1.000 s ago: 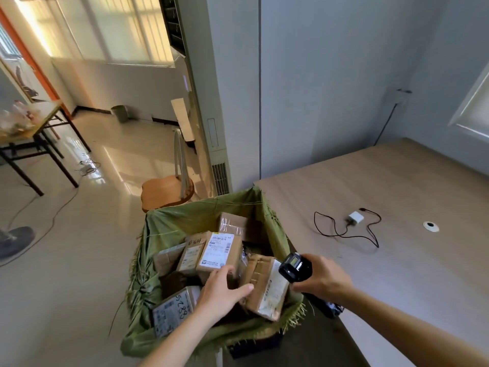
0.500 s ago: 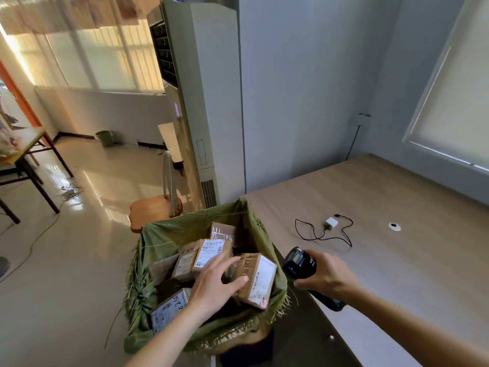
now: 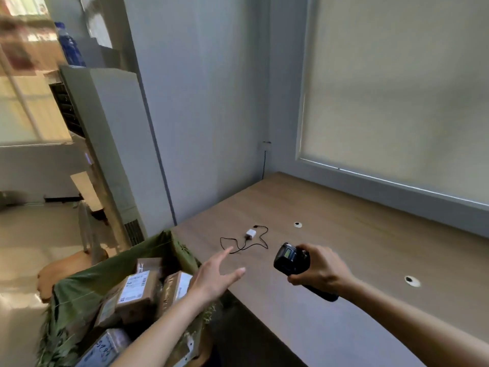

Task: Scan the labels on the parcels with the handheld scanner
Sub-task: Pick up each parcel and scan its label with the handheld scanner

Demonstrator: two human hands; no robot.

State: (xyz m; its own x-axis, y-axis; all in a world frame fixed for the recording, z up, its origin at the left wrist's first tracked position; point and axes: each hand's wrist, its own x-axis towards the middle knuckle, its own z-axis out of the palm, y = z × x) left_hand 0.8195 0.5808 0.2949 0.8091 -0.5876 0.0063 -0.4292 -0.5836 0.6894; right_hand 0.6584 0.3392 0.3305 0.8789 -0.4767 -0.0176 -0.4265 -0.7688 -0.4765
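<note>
Parcels (image 3: 137,295) heaped in green sack (image 3: 79,290) off desk's (image 3: 344,260) left edge. Left hand (image 3: 211,279) spread, empty, above sack rim. Handheld scanner (image 3: 289,260) gripped by right hand (image 3: 320,271) over desk's near-left area. Boxes judged light, stiff; best taken by side faces, label kept exposed.

The black scanner (image 3: 291,261) sits in the right hand (image 3: 321,268), above the table edge. Its small screen faces up. At nine o'clock from it, brown parcels (image 3: 137,290) lie piled and tilted in a green sack (image 3: 79,290). White labels show on some. One at six o'clock has writing.
</note>
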